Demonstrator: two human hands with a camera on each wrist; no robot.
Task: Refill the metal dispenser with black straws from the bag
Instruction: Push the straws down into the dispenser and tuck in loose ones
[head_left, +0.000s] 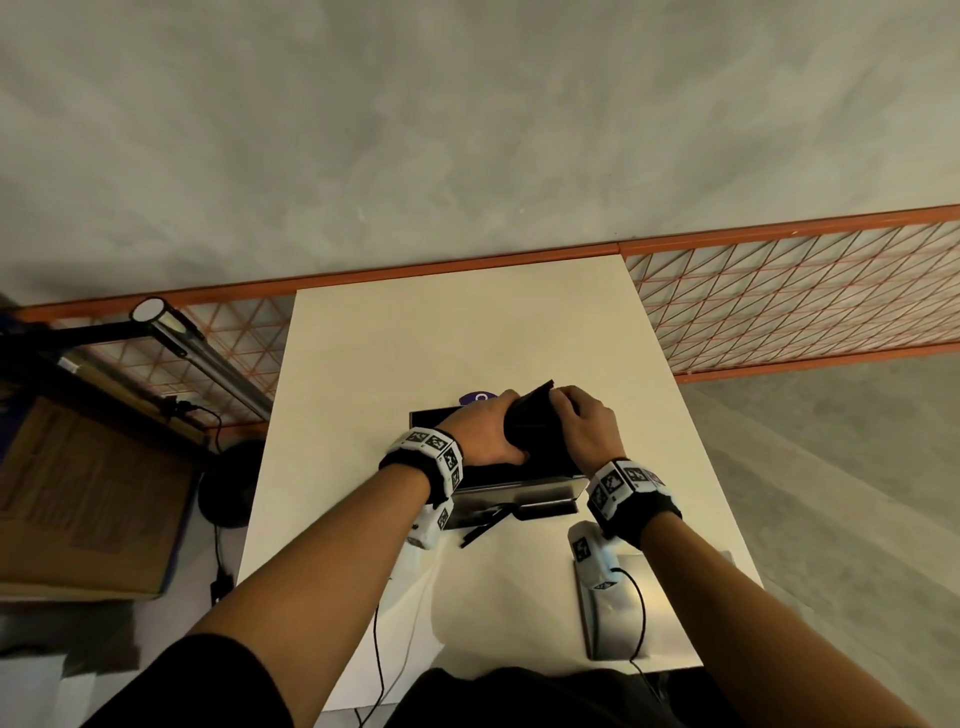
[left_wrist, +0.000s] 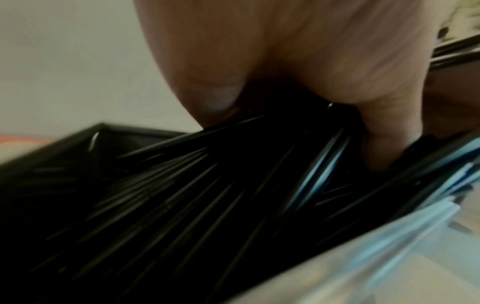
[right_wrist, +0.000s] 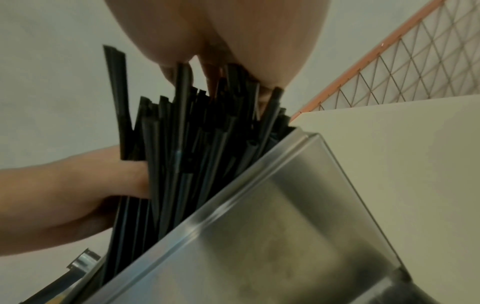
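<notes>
A bundle of black straws (head_left: 535, 431) stands tilted in the open metal dispenser (head_left: 514, 493) at the middle of the white table (head_left: 415, 338). My left hand (head_left: 488, 431) grips the bundle from the left side. My right hand (head_left: 587, 426) curls over its upper ends. In the left wrist view my thumb and fingers (left_wrist: 259, 61) clamp the straws (left_wrist: 207, 185), which fan down into the dark box. In the right wrist view the fingertips (right_wrist: 215, 78) sit on the straw tips (right_wrist: 197, 133) above the dispenser's steel wall (right_wrist: 259, 226). The bag is mostly hidden.
One loose straw (head_left: 480, 532) lies on the table in front of the dispenser. A flat metal lid (head_left: 618, 613) lies at the near right. A purple-labelled item (head_left: 478, 397) peeks out behind the hands. An orange wire rack (head_left: 805, 296) runs along the wall, and a cardboard box (head_left: 88, 499) stands at left.
</notes>
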